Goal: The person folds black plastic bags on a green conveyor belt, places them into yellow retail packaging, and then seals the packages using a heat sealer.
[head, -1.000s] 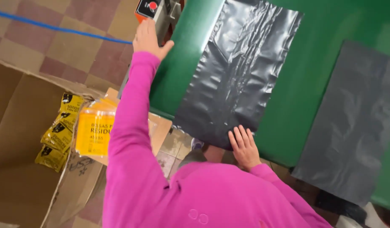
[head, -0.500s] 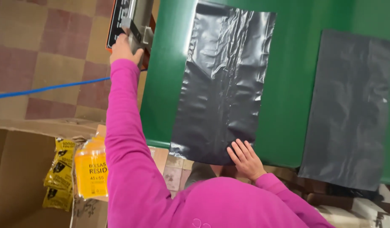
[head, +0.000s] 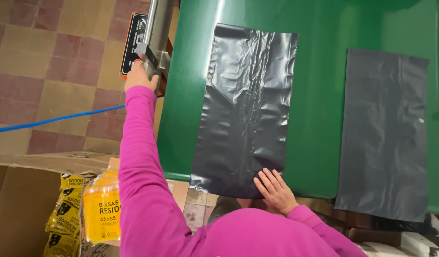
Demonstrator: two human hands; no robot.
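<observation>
At the bottom of the frame, the right hand [head: 275,190] lies open, fingers spread flat on the near corner of a dark grey plastic bag [head: 245,109] spread lengthwise on the green counter [head: 319,95]. Lower left, a cardboard box [head: 19,204] holds yellow packets [head: 101,209]. Further up, at upper left, the left hand [head: 139,76] closes around the metal lever of a machine [head: 150,40] at the counter's edge. A second grey bag [head: 383,133] lies flat at right. Judging by this, one bag seems laid aside and one is in hand.
</observation>
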